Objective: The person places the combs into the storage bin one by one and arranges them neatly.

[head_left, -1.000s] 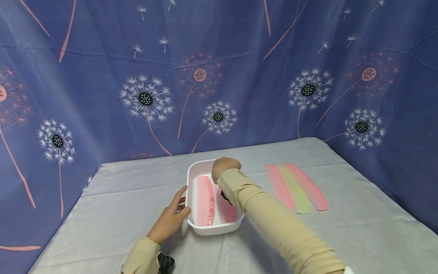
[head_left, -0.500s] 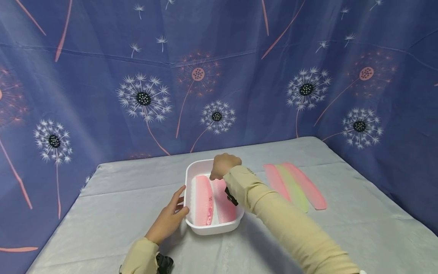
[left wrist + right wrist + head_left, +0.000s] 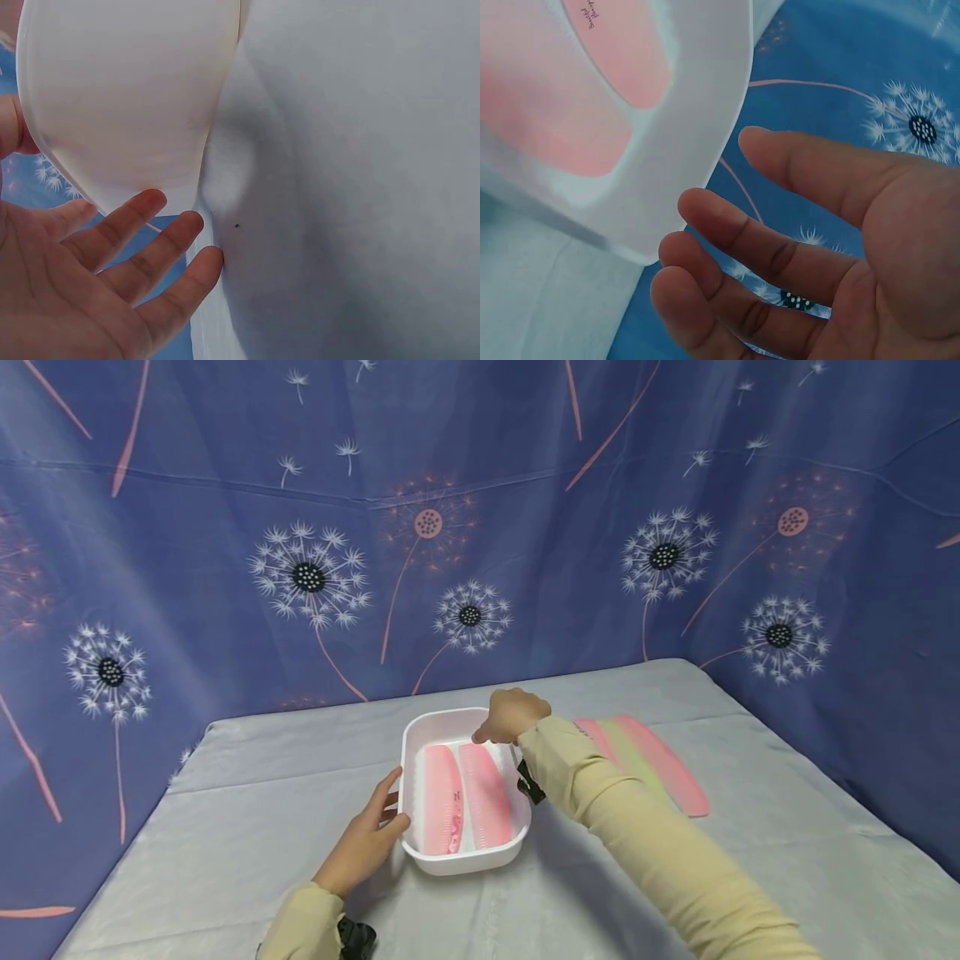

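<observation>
A white plastic tub [image 3: 465,862] stands on the cloth with two pink combs in it. The left one [image 3: 437,802] has a printed pattern along its spine; the right one [image 3: 486,797] lies beside it, a small gap between them. My left hand [image 3: 363,843] rests against the tub's left wall, fingers fairly straight, thumb by the rim; in the left wrist view the fingers [image 3: 161,259] are spread along the wall. Over the tub's far right corner is my right hand [image 3: 516,714]. In the right wrist view it holds nothing, its fingers [image 3: 720,217] loosely bent near the rim.
Right of the tub lie a pink comb [image 3: 596,735], a light green comb [image 3: 633,752] and another pink comb [image 3: 671,768], partly hidden by my right sleeve. A pale grey cloth [image 3: 300,785] covers the table. Behind hangs a blue dandelion-print curtain [image 3: 562,568].
My right hand has moved to the right, from above the right comb to the tub's far right corner, uncovering that comb. My left hand stays at the tub's wall. The view has shifted slightly.
</observation>
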Available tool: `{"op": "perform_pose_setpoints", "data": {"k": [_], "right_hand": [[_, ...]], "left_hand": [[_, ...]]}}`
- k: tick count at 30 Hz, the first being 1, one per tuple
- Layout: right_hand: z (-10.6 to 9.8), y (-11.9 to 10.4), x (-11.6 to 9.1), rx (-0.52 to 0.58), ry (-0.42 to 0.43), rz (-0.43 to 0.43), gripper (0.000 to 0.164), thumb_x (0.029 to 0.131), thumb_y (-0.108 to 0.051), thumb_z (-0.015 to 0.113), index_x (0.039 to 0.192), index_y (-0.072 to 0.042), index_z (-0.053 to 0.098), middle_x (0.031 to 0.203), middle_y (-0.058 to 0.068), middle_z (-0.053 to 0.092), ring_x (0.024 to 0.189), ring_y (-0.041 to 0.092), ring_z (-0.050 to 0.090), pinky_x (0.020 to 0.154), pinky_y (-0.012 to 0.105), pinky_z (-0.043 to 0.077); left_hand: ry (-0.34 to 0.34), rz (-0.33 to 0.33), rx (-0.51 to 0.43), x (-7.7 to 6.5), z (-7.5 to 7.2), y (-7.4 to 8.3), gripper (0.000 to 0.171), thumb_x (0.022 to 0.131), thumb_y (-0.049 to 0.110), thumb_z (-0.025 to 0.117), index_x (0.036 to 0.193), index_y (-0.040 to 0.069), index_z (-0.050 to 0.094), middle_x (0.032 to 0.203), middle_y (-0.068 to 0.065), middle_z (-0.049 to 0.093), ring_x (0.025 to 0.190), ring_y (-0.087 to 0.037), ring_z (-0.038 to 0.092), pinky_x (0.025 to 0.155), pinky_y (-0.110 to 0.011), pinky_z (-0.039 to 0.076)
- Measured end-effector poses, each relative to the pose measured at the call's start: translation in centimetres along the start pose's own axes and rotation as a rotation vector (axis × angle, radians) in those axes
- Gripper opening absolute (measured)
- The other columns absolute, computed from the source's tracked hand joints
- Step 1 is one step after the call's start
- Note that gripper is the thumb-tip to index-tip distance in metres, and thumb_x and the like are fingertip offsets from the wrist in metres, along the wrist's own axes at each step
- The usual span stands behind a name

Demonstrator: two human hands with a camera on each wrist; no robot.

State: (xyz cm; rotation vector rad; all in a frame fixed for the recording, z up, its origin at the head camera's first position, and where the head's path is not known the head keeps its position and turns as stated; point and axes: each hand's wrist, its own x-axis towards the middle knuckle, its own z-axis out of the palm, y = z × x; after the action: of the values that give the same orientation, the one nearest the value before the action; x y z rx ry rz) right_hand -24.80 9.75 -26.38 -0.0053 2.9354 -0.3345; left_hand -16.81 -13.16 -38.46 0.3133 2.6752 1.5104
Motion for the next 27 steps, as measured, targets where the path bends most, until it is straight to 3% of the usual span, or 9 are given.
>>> {"op": "perform_pose_setpoints", "data": {"k": [4, 8, 14, 17, 21, 27], "right_hand": [[-0.5, 1.0, 0.0, 0.042, -0.029, -0.002, 0.026, 0.089, -0.043, 0.073, 0.080, -0.019, 0.074, 0.075, 0.001, 0.069, 0.056, 0.011, 0.054, 0.064, 0.031, 0.046], [-0.9, 2.0, 0.0, 0.090, -0.032, 0.010, 0.028, 0.090, -0.042, 0.072, 0.079, -0.017, 0.074, 0.071, 0.001, 0.067, 0.056, 0.010, 0.052, 0.060, 0.029, 0.044], [-1.2, 3.3, -0.1, 0.124, 0.000, 0.035, 0.048, 0.091, -0.044, 0.071, 0.056, -0.020, 0.050, 0.056, -0.001, 0.053, 0.056, 0.013, 0.049, 0.059, 0.030, 0.041], [-1.3, 4.1, -0.1, 0.171, 0.004, 0.025, 0.052, 0.091, -0.042, 0.070, 0.053, -0.020, 0.044, 0.052, -0.003, 0.047, 0.053, 0.013, 0.046, 0.055, 0.029, 0.037], [-1.5, 5.3, -0.1, 0.220, 0.015, 0.000, 0.043, 0.092, -0.040, 0.070, 0.059, -0.017, 0.054, 0.056, -0.002, 0.050, 0.055, 0.014, 0.050, 0.055, 0.029, 0.037], [-1.9, 7.4, -0.2, 0.281, 0.020, -0.015, 0.034, 0.093, -0.040, 0.068, 0.085, -0.007, 0.071, 0.075, 0.004, 0.065, 0.073, 0.022, 0.063, 0.065, 0.034, 0.048]], "left_hand": [[0.002, 0.004, -0.006, 0.0, 0.0, 0.0, 0.067, 0.098, 0.012, 0.054, 0.160, 0.011, 0.029, 0.143, -0.028, 0.052, 0.126, -0.042, 0.056, 0.106, -0.062, 0.041], [-0.001, 0.016, -0.011, 0.0, -0.1, 0.0, 0.067, 0.098, 0.012, 0.054, 0.160, 0.009, 0.029, 0.143, -0.028, 0.052, 0.125, -0.041, 0.057, 0.105, -0.061, 0.041], [-0.002, 0.010, -0.004, 0.0, -0.1, 0.1, 0.067, 0.098, 0.013, 0.054, 0.160, 0.009, 0.029, 0.143, -0.029, 0.052, 0.126, -0.042, 0.056, 0.105, -0.061, 0.042], [-0.001, 0.009, 0.000, -0.1, -0.1, 0.1, 0.067, 0.098, 0.013, 0.054, 0.160, 0.009, 0.029, 0.143, -0.029, 0.051, 0.126, -0.042, 0.056, 0.105, -0.061, 0.042], [-0.001, 0.013, -0.005, -0.1, -0.1, 0.1, 0.067, 0.098, 0.013, 0.053, 0.160, 0.009, 0.029, 0.144, -0.029, 0.051, 0.126, -0.043, 0.055, 0.104, -0.061, 0.042], [-0.003, 0.013, -0.003, -0.1, 0.0, 0.1, 0.067, 0.098, 0.012, 0.053, 0.160, 0.008, 0.029, 0.144, -0.029, 0.051, 0.127, -0.043, 0.055, 0.104, -0.062, 0.042]]}}
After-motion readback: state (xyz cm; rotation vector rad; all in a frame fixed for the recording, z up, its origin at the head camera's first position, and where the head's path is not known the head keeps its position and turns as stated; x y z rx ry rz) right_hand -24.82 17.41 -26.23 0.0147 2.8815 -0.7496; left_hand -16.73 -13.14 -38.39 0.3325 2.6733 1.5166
